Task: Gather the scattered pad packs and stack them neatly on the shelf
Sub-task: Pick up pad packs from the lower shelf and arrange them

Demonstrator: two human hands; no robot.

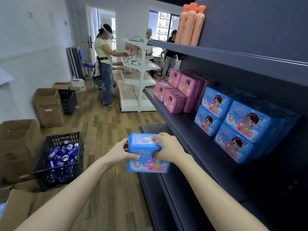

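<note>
Blue pad pack (146, 155), both hands gripping, Pepsi cans (62, 155)

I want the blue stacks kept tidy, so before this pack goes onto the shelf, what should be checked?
1. Blue pack held by both hands, left hand and right hand: ok.
2. Matching blue stacks present on the dark shelf: ok.
3. Those stacks look squared up: ok.
4. Bare shelf in front of the stacks: ok.
5. Headroom above the stacks for a third layer: cannot tell.
6. Pink packs kept apart from the blue: ok.
</note>
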